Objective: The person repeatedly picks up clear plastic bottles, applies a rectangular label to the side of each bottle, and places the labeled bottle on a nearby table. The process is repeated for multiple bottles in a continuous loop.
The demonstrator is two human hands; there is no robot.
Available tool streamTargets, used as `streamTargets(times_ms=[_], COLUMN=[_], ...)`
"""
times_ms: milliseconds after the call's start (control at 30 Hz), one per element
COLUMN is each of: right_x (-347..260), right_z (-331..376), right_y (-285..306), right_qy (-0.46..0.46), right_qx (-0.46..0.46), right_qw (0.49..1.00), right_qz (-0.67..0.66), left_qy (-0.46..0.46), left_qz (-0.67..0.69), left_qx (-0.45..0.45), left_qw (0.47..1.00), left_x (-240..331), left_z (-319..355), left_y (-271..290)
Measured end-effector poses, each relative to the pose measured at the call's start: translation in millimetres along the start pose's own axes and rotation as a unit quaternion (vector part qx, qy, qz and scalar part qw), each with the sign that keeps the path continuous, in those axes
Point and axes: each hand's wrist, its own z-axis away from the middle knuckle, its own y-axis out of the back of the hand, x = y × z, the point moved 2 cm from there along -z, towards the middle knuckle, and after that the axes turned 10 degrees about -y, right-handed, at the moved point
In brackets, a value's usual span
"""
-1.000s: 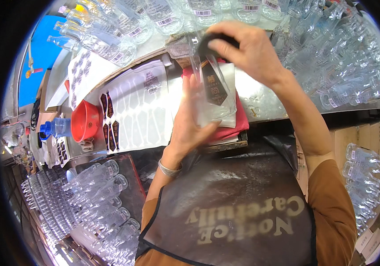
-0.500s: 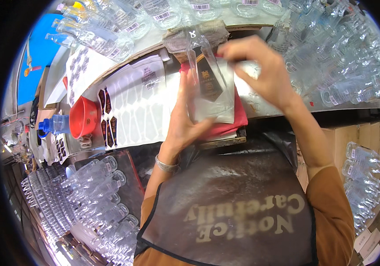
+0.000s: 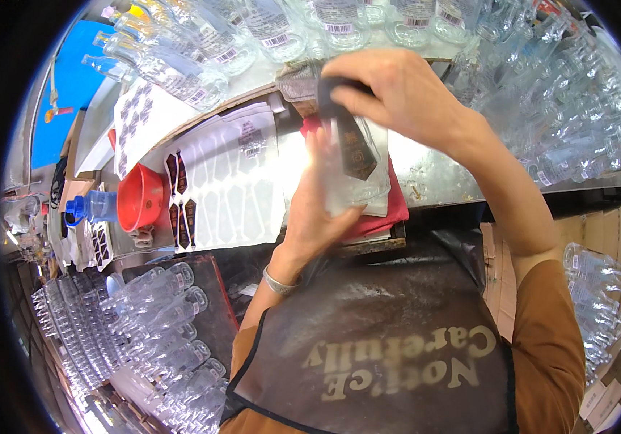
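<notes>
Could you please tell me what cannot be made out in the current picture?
Head view: the upper end of the clear bottle, partly covered by the black pad and the right hand.
Head view: exactly where the left hand meets that bottle, because of blur.
Head view: tops of the back-row bottles, cut off by the upper edge.

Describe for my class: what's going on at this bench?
A person has the left hand along the side of a clear bottle, while the right hand holds a dark pad at its upper part. A dark label shows on the bottle, and a red cloth lies beneath. To the left are a label sheet and a red bowl; more bottles crowd around.
</notes>
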Motion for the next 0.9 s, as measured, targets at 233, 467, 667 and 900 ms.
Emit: streamTargets(times_ms=[233, 467, 667, 900], right_x=[-37, 7, -30, 12], right_z=[48, 22, 74, 38], right_y=[-17, -2, -5, -2], right_qy=[0.129, 0.021, 0.038, 0.034], right_qx=[-0.089, 0.035, -0.133, 0.088], right_qw=[0.988, 0.998, 0.982, 0.993], right_qz=[-0.010, -0.037, -0.128, -0.068], left_qy=[0.006, -0.003, -0.046, -0.022], left_qz=[-0.061, -0.010, -0.102, -0.219], left_qx=[-0.007, 0.021, 0.030, 0.042], left_qw=[0.998, 1.000, 0.993, 0.975], left_x=[4, 2, 3, 28], left_z=[1, 1, 5, -12], left_y=[0, -2, -2, -15])
